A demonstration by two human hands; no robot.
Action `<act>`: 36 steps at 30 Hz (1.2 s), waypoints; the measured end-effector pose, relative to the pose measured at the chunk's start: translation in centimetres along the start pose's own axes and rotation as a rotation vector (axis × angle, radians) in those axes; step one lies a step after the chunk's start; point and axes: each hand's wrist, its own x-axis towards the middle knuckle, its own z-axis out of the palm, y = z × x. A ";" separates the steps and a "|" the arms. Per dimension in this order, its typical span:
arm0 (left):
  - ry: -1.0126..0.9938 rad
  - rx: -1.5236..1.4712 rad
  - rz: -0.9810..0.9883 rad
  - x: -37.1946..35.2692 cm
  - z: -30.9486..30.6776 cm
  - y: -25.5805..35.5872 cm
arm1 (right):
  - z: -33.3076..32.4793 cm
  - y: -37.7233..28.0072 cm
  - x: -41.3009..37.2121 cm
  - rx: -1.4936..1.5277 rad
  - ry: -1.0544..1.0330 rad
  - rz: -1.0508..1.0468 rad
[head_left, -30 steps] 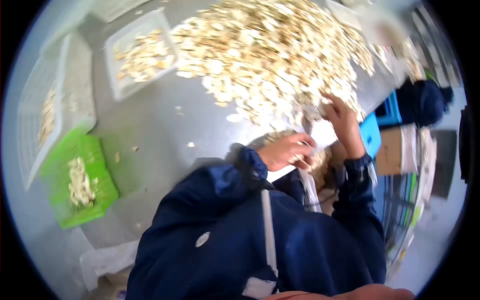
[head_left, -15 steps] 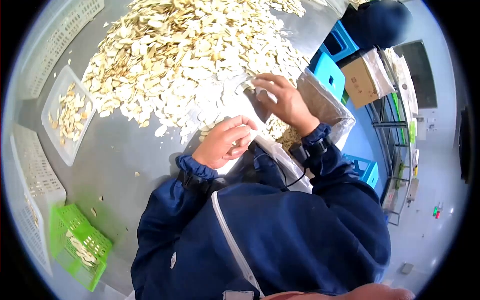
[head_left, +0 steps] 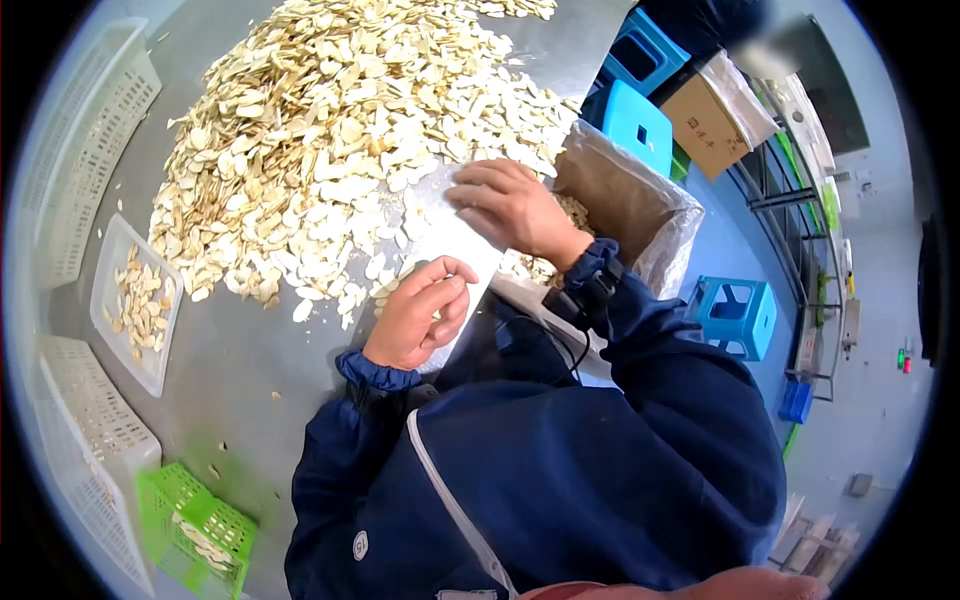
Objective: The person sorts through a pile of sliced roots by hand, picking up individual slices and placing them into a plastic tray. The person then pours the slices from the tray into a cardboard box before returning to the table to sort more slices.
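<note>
A large heap of pale, flat dried slices [head_left: 330, 140] is spread over the grey metal table [head_left: 235, 350]. My left hand [head_left: 422, 315] is at the near edge of the heap, its fingers curled together; whatever they hold, if anything, is hidden. To its right, my right hand [head_left: 522, 212] is palm down with fingers stretched out, over a bright white patch [head_left: 440, 210] beside the heap. Just beyond the table edge, under my right forearm, a carton lined with clear plastic [head_left: 640, 215] has slices in it, partly covered by my arm.
At left are a shallow clear tray [head_left: 165, 340] with some slices, white perforated baskets [head_left: 100, 400] and a green basket [head_left: 190, 490] holding slices. Blue stools [head_left: 735, 315], a cardboard box [head_left: 715, 115] and a metal rack [head_left: 790, 200] stand at right. A dark-clothed person [head_left: 690, 20] is at the top.
The view has shifted somewhat. My right hand has moved left, away from the carton opening, and its fingers lie flatter. My left hand remains curled near the heap's edge.
</note>
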 end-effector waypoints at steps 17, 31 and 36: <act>0.031 0.020 0.016 0.0 0.1 -0.1 | -0.8 5.3 0.4 -0.095 0.070 0.242; 0.012 0.040 0.023 0.2 -0.1 -0.2 | -1.2 1.7 0.9 -0.085 0.038 0.135; 0.008 0.039 0.031 0.0 0.0 -0.3 | 0.5 2.5 0.2 -0.100 0.024 0.145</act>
